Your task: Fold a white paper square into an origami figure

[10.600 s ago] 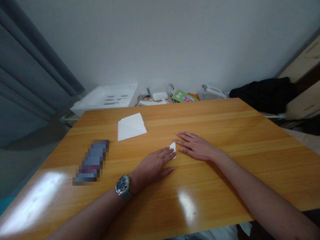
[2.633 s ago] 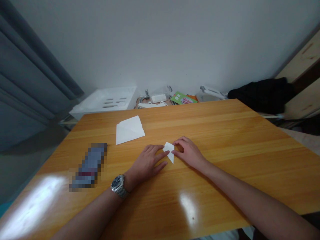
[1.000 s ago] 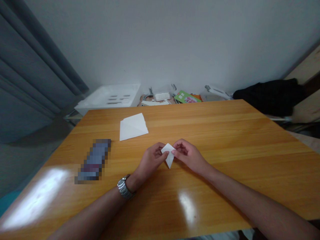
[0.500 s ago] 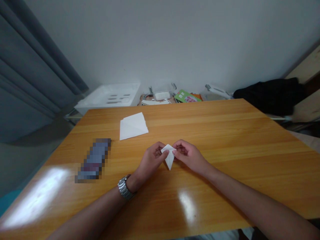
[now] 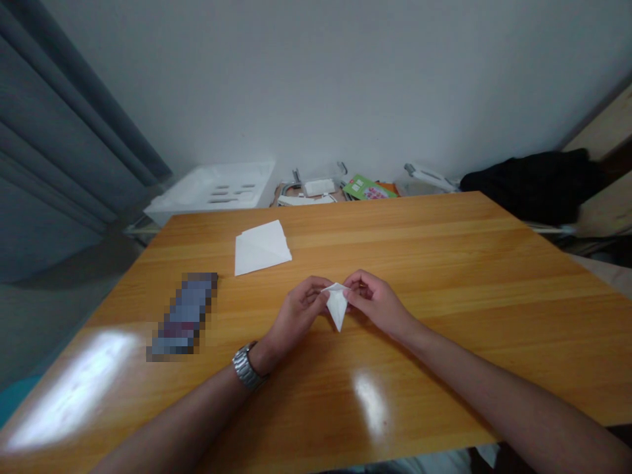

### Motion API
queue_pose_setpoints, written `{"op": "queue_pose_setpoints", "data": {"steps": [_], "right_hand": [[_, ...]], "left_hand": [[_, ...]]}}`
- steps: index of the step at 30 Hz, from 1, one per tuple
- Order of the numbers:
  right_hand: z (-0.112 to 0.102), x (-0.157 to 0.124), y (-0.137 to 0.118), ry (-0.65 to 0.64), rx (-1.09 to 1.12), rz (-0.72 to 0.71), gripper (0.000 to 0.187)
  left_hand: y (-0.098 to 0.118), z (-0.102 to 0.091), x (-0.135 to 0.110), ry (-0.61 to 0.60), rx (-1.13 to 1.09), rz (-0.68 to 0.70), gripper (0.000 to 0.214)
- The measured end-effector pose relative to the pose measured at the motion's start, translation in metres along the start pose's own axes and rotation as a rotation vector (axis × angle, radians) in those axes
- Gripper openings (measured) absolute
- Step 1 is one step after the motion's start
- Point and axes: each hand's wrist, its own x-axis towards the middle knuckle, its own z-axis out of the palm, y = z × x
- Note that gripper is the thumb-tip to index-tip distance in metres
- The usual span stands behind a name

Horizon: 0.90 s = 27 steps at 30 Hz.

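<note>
A small piece of folded white paper (image 5: 338,311), kite-shaped with its long point toward me, is held between my two hands above the table. My left hand (image 5: 302,309), with a metal watch (image 5: 247,366) on its wrist, pinches the paper's left corner between thumb and fingers. On the other side, my right hand (image 5: 375,301) grips the right corner the same way. Both thumbs lie on the near face; some fingertips are hidden behind the paper.
White paper sheets (image 5: 263,247) lie on the wooden table (image 5: 444,263), left of centre. A blurred-out phone-like object (image 5: 185,316) is at the left. Beyond the far edge are a white tray (image 5: 197,187), a green booklet (image 5: 368,187) and black cloth (image 5: 533,187).
My hands and the folded paper have shifted slightly away from me and to the right. The paper's top part now looks flatter, tilted away. Both hands keep their grip.
</note>
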Motion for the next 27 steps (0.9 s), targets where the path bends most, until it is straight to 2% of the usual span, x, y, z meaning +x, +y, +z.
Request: {"op": "queue_pose_setpoints", "data": {"steps": [10, 16, 20, 27], "right_hand": [[-0.0010, -0.0009, -0.0037, 0.040, -0.114, -0.060, 0.017], [0.0000, -0.0031, -0.0038, -0.017, -0.102, -0.056, 0.018], [0.0024, -0.0048, -0.0071, -0.060, -0.107, -0.058, 0.020], [0.0012, -0.0041, -0.0076, -0.052, -0.133, -0.074, 0.017]], "left_hand": [[0.0042, -0.0004, -0.0003, -0.006, -0.052, -0.018, 0.029], [0.0003, -0.0009, 0.0005, 0.048, 0.051, 0.007, 0.028], [0.0002, -0.0003, -0.0001, 0.039, 0.104, 0.029, 0.025], [-0.0005, -0.0013, 0.0009, 0.000, 0.084, 0.063, 0.023]]}}
